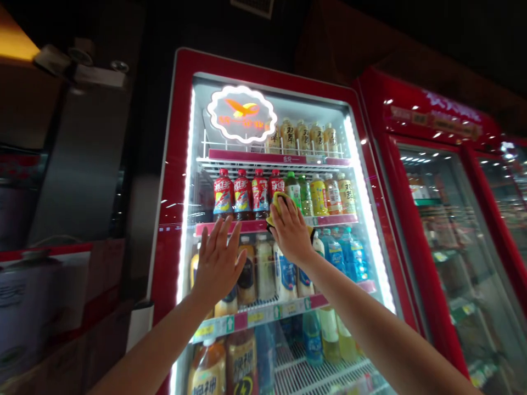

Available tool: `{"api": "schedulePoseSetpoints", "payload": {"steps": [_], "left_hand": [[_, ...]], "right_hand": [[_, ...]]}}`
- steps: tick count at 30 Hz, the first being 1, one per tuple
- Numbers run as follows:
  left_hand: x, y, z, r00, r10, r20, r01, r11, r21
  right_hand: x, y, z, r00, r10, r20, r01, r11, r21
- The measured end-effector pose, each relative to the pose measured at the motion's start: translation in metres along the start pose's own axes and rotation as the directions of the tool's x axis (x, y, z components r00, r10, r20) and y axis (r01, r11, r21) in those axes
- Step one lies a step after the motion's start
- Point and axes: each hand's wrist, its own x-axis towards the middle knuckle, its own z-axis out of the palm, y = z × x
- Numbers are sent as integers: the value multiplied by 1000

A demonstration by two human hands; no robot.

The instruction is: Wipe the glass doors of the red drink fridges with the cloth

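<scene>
The person's right hand [289,227] holds a yellow cloth [280,197] against a glass fridge door [304,101]. The left hand [218,263] is free, fingers spread.

At your three o'clock you see a second red cooler [481,192], with pale lettering [450,104] along its header. At your twelve, a vent [255,6] shows high overhead. A white light fixture [101,75] sits at your ten, near a glowing yellow panel [16,41]. At your nine rises a grey pillar [88,175]; at your eight, a blurred pale container [22,307].
</scene>
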Motion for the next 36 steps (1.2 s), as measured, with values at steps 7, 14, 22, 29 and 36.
{"api": "schedulePoseSetpoints", "payload": {"steps": [7,14,22,29,36], "left_hand": [[25,32,25,999,32,24,-30,996,-80],[27,53,32,999,45,6,-44,995,-93],[38,84,48,999,46,5,-45,992,-117],[50,111,69,999,52,11,-50,988,-143],[74,154,87,998,66,26,-59,977,-205]], "right_hand": [[17,73,-11,981,194,-16,-195,975,-110],[-23,55,-12,992,128,11,-128,991,-46],[-18,137,-20,961,263,-87,-272,954,-124],[-55,133,-22,997,42,67,-35,994,-104],[-46,214,-38,930,368,13,-360,918,-166]]}}
